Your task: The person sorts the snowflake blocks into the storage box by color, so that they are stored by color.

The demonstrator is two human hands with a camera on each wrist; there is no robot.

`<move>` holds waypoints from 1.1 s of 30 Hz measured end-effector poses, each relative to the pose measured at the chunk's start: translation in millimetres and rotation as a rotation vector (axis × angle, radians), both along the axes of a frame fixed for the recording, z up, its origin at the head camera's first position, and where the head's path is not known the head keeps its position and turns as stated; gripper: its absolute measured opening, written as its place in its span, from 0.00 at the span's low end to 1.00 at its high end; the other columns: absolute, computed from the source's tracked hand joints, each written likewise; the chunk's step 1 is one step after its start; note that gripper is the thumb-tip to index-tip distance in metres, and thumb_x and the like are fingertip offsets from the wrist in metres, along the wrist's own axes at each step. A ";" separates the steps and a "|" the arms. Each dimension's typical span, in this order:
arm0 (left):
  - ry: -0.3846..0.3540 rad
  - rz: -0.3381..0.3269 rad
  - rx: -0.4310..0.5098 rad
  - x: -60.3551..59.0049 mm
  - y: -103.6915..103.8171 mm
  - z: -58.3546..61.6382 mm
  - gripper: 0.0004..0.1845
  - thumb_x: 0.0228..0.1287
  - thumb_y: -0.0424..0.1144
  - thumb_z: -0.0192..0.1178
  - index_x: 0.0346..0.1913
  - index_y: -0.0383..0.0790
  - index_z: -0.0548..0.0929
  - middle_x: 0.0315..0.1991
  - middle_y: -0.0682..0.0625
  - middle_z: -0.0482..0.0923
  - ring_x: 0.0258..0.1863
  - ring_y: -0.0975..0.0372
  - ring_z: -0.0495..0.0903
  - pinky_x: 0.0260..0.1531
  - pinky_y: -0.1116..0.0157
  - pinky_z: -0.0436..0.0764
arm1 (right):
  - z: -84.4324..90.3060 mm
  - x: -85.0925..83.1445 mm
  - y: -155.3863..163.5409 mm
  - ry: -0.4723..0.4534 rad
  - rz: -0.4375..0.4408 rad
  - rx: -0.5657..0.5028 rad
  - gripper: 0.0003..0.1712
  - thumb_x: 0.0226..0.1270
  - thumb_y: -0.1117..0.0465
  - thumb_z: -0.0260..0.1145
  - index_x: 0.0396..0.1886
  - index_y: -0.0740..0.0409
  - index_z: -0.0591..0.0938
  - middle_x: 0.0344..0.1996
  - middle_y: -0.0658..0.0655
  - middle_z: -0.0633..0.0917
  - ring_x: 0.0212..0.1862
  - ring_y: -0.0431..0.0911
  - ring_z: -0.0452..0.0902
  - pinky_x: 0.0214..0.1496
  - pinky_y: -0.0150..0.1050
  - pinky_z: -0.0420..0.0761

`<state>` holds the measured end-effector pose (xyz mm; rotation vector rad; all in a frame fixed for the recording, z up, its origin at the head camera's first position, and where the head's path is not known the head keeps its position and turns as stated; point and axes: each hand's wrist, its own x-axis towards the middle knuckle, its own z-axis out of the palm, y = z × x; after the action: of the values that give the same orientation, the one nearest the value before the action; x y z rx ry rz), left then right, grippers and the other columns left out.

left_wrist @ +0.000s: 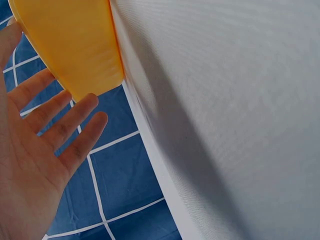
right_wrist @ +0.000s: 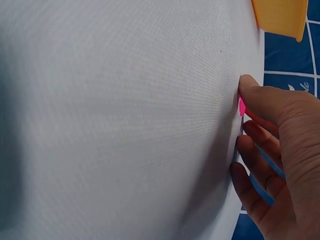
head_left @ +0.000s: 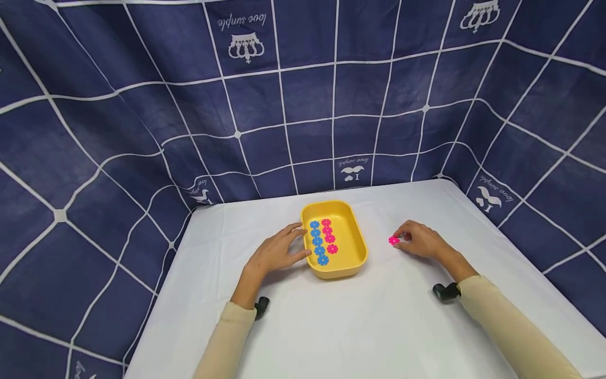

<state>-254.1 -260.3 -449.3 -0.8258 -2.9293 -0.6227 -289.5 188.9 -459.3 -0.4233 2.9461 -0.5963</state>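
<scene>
A yellow tray (head_left: 350, 231) stands on the white table with two columns of flower-shaped pieces inside: several blue flower pieces (head_left: 317, 241) on the left, several pink flower pieces (head_left: 328, 230) beside them. My left hand (head_left: 276, 250) is at the tray's left side, thumb and fingertips right at the rim; in the left wrist view its fingers (left_wrist: 75, 117) are spread and fairly straight. To the right of the tray, my right hand (head_left: 418, 240) pinches a single pink flower piece (head_left: 394, 240) between thumb and fingers, low over the tablecloth. Only a pink sliver shows in the right wrist view.
White cloth (head_left: 326, 321) covers the table. Dark blue curtain with white grid lines (head_left: 307, 121) hangs behind and along both sides. A black wrist camera (head_left: 446, 291) is worn at the right cuff, another black camera (head_left: 261, 307) at the left.
</scene>
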 end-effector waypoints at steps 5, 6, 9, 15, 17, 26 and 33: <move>-0.002 0.009 0.000 3.2 0.8 -1.7 0.40 0.65 0.72 0.54 0.71 0.50 0.74 0.76 0.55 0.62 0.72 0.59 0.67 0.61 0.51 0.78 | -2.8 3.7 -0.5 -0.004 -0.008 -0.002 0.15 0.59 0.52 0.78 0.45 0.49 0.89 0.43 0.54 0.82 0.42 0.48 0.76 0.43 0.48 0.80; -0.001 0.012 -0.003 3.5 0.9 -1.8 0.40 0.64 0.72 0.54 0.71 0.50 0.74 0.76 0.55 0.62 0.72 0.59 0.67 0.61 0.51 0.78 | -3.0 3.8 -0.5 -0.003 -0.008 0.000 0.15 0.59 0.52 0.78 0.45 0.49 0.89 0.43 0.53 0.82 0.42 0.48 0.76 0.43 0.47 0.80; -0.004 0.014 -0.005 3.4 1.2 -2.1 0.40 0.64 0.72 0.55 0.71 0.51 0.74 0.76 0.56 0.62 0.72 0.59 0.67 0.61 0.51 0.78 | -2.6 3.6 -0.2 0.004 0.000 0.006 0.14 0.59 0.52 0.78 0.44 0.48 0.89 0.42 0.53 0.82 0.41 0.48 0.75 0.42 0.47 0.80; -0.006 0.011 -0.006 2.1 1.6 -3.6 0.40 0.64 0.73 0.54 0.71 0.51 0.74 0.76 0.55 0.62 0.72 0.59 0.67 0.60 0.51 0.79 | -0.8 4.5 1.0 0.017 0.011 0.004 0.14 0.60 0.51 0.78 0.43 0.49 0.89 0.40 0.52 0.82 0.41 0.47 0.76 0.42 0.47 0.80; -0.004 0.008 -0.004 2.0 1.6 -3.5 0.40 0.64 0.73 0.55 0.71 0.51 0.74 0.76 0.54 0.62 0.72 0.59 0.67 0.60 0.51 0.79 | 0.8 5.0 1.3 0.013 0.008 0.005 0.15 0.60 0.50 0.77 0.44 0.49 0.88 0.39 0.51 0.82 0.41 0.47 0.75 0.42 0.46 0.80; 0.013 -0.002 -0.008 1.8 1.2 0.7 0.39 0.65 0.70 0.56 0.71 0.49 0.74 0.76 0.52 0.63 0.72 0.58 0.67 0.61 0.52 0.78 | 19.9 4.8 -0.1 0.054 0.030 0.004 0.21 0.58 0.48 0.78 0.47 0.54 0.87 0.37 0.52 0.84 0.37 0.46 0.76 0.36 0.40 0.78; -0.004 0.009 -0.018 1.6 1.2 0.0 0.39 0.65 0.71 0.56 0.72 0.50 0.73 0.76 0.55 0.61 0.73 0.59 0.66 0.61 0.52 0.77 | 37.8 5.2 -4.0 0.112 0.056 0.004 0.19 0.61 0.50 0.76 0.48 0.53 0.87 0.41 0.55 0.86 0.41 0.52 0.80 0.36 0.43 0.81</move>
<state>-252.5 -259.1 -449.3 -0.8131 -2.9450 -0.5987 -284.2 184.9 -421.6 -0.5540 3.0283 -0.5777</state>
